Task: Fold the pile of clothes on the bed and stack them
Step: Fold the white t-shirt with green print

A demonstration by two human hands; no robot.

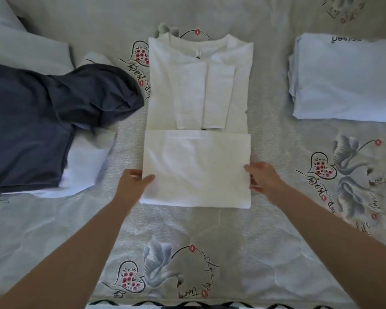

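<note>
While my left hand (132, 182) and right hand (262, 179) pinch the half-folded white shirt (197, 121), one pale blue stack (343, 83) is done — the dark pile (54, 121) waits.

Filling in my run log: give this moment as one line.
step: folding white shirt | left hand: grips folded hem's left edge | right hand: grips right edge | stack: far right | dark shirt: unfolded, left
</note>
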